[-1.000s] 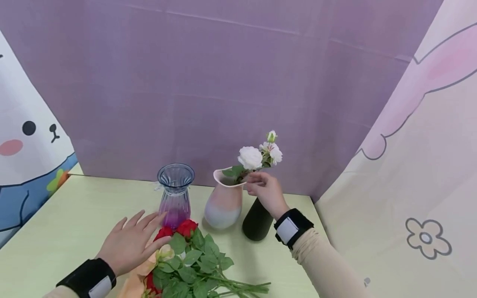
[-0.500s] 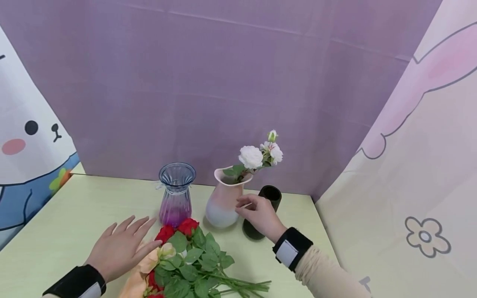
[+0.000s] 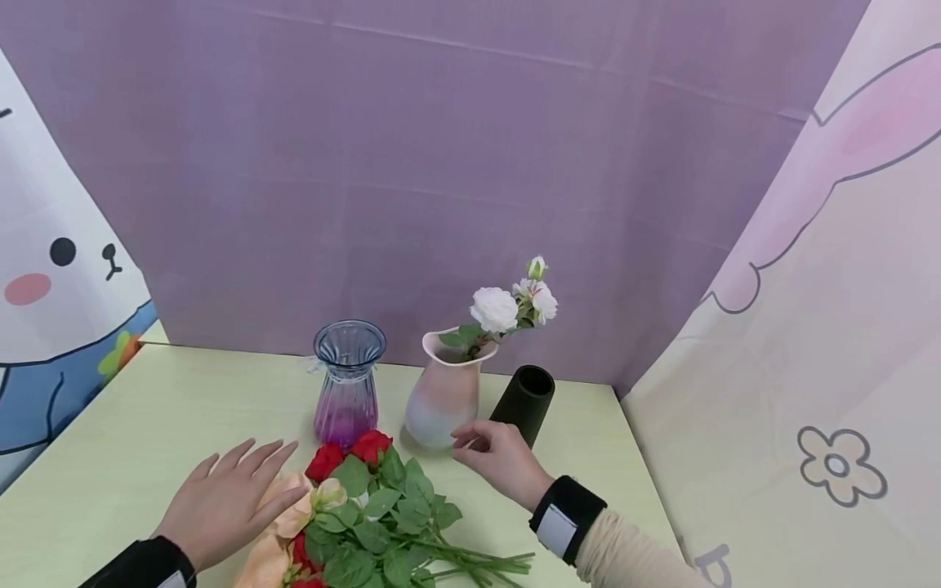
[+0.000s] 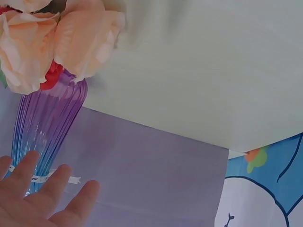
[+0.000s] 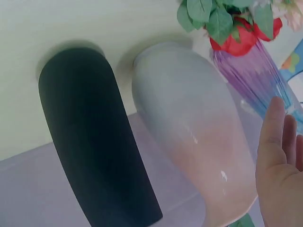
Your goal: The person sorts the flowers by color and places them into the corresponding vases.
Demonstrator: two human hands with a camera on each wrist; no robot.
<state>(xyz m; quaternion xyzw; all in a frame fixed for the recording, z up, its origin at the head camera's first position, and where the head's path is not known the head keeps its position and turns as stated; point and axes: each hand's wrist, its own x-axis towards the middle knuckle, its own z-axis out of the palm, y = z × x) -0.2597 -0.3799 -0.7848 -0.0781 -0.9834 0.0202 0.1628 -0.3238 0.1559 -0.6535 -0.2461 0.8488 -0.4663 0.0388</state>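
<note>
My left hand (image 3: 226, 508) hovers with spread fingers just left of a bunch of artificial flowers (image 3: 397, 510) lying on the table. Red roses (image 3: 370, 447) and peach blooms (image 3: 266, 563) point left; green stems reach right. My right hand (image 3: 506, 462), fingers loosely bent and holding nothing, is in front of the black cylindrical vase (image 3: 525, 402) and partly hides it. Beside that stands a pink and pale blue vase (image 3: 443, 400), with white flowers (image 3: 496, 310) leaning right out of its mouth. A blue and purple glass vase (image 3: 347, 392) stands behind the bunch.
The pale table (image 3: 191, 392) meets a purple cloth backdrop (image 3: 412, 163) just behind the vases. Printed cartoon panels stand at the left (image 3: 66, 310) and right (image 3: 809, 351) sides.
My right hand has come away from the white flowers, down and toward me, uncovering the black vase's mouth. My left hand has drawn back left and down. The white flowers stay in the pink vase.
</note>
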